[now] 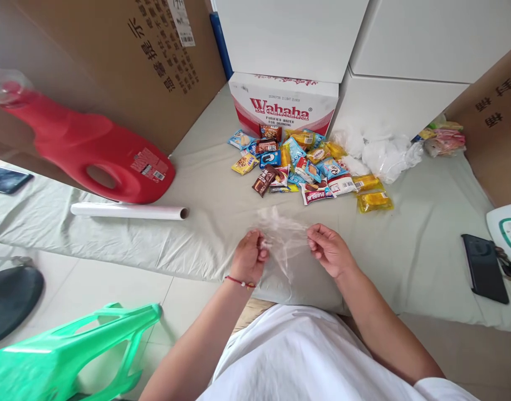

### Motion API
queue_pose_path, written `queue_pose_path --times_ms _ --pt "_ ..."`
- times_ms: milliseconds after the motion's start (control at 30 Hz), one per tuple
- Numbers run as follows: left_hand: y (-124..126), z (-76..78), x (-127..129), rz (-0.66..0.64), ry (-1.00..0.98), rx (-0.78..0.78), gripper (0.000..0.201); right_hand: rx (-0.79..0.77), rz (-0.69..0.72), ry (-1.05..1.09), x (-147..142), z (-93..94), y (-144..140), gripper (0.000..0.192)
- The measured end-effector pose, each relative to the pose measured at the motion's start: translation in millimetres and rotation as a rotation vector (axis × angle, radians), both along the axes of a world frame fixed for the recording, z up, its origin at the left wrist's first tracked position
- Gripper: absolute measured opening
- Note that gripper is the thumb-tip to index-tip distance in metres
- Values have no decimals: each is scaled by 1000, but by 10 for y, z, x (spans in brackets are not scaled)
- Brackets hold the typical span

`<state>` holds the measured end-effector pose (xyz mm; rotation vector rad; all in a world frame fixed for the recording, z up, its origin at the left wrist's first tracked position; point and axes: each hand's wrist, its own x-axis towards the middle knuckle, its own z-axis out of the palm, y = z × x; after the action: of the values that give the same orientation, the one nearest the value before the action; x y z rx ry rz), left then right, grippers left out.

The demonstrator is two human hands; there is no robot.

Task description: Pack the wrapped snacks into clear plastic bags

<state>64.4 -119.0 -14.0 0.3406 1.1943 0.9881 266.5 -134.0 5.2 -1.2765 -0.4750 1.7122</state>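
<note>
A thin clear plastic bag point(283, 236) is stretched between my two hands just above the near edge of the cloth-covered table point(205, 206). My left hand point(250, 257) pinches its left side, and a red string sits on that wrist. My right hand point(328, 248) pinches the right side of the same bag. Beyond my hands lies a pile of several small snack packets point(299, 164), in blue, yellow, brown and red wrappers.
A red detergent jug point(92, 147) lies at the left beside a white roll point(128, 211). A Wahaha carton point(284, 106) and white boxes stand behind the snacks. Crumpled plastic bags point(383, 150) lie right; two phones point(485, 267) point(5, 179). A green stool point(67, 351) is below left.
</note>
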Motion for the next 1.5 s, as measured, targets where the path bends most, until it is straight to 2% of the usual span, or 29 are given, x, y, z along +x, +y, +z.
queue_pose_path --times_ms 200,300,367,467,533,600,700,833,900,1000,1200,1267,1300,1367,1433,1500 --pt "65 41 -364 -171 98 34 39 -74 -28 -21 650 -77 -97 46" --pt "54 38 -488 -211 167 35 43 -44 12 -171 856 -196 -230 47" --pt "33 11 -530 -239 252 50 48 7 118 -329 927 -264 -324 46" --pt "-14 -26 -528 -255 364 108 52 167 316 -689 967 -273 -381 41" --pt "-45 -28 -498 -265 395 153 52 345 362 -993 970 -208 -313 36" --pt "-70 -18 -465 -285 408 192 51 535 369 -1197 959 -120 -163 34" --pt "-97 -14 -433 -281 420 243 50 664 527 -1129 898 -33 107 39" --pt "-139 -57 -446 -265 448 286 48 741 829 -980 722 -69 276 62" --pt "-165 -85 -469 -262 472 295 47 801 850 -987 626 -128 257 55" --pt "-203 -114 -506 -246 510 290 45 773 701 -969 533 -232 191 18" --pt "-266 -130 -546 -249 500 292 41 382 253 -571 562 -391 186 29" --pt "-280 -126 -547 -246 485 292 40 334 174 -549 610 -377 195 33" --pt "-285 -123 -546 -244 482 294 40 358 184 -573 637 -352 191 33" --pt "-290 -115 -537 -241 486 300 39 502 329 -665 685 -278 169 35" --pt "-288 -106 -518 -236 498 303 38 678 561 -783 708 -206 135 52" --pt "-284 -100 -491 -225 503 296 38 791 720 -895 690 -175 108 69"
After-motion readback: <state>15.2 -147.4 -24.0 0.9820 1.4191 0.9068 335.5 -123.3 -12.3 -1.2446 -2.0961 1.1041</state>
